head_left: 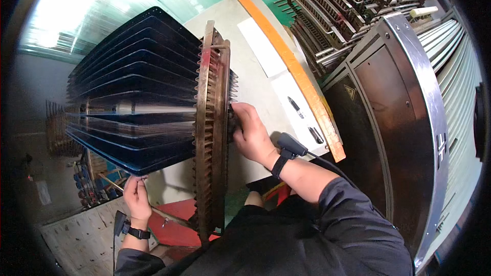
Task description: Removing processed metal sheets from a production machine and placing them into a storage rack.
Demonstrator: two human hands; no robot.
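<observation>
Dark blue panels (pixel 138 82): a stack of thin sheets, set apart from one another, filling the left and centre-left of the frame; their right edges meet the rack.
Rack (pixel 204 97): brown metal, toothed along its left side, running from the upper centre to the lower centre of the frame; reddish marks near its top.
Left hand (pixel 137 199): lower left of the frame, at the bottom corner of the lowest panel; fingers close together, fingertips at the edge. Pinch or mere touch cannot be told.
Right hand (pixel 253 133): centre of the frame, against the right side of the rack; fingers bent, tips hidden, so their hold cannot be told.
Wrist straps: black, one on the left wrist (pixel 138 233), one on the right (pixel 279 166), each with a dark device.
Table (pixel 248 66): pale top, behind and right of the rack.
Paper (pixel 281 89): white, on the table; a black pen (pixel 295 106) lies on it.
Orange strip (pixel 286 51): along the table's right edge, surface scuffed.
Spare racks (pixel 327 10): piled in the upper right of the frame.
Cabinet (pixel 404 107): brown metal, right of the frame, with a warning label.
Pale sheets (pixel 460 97): many, at the far right.
</observation>
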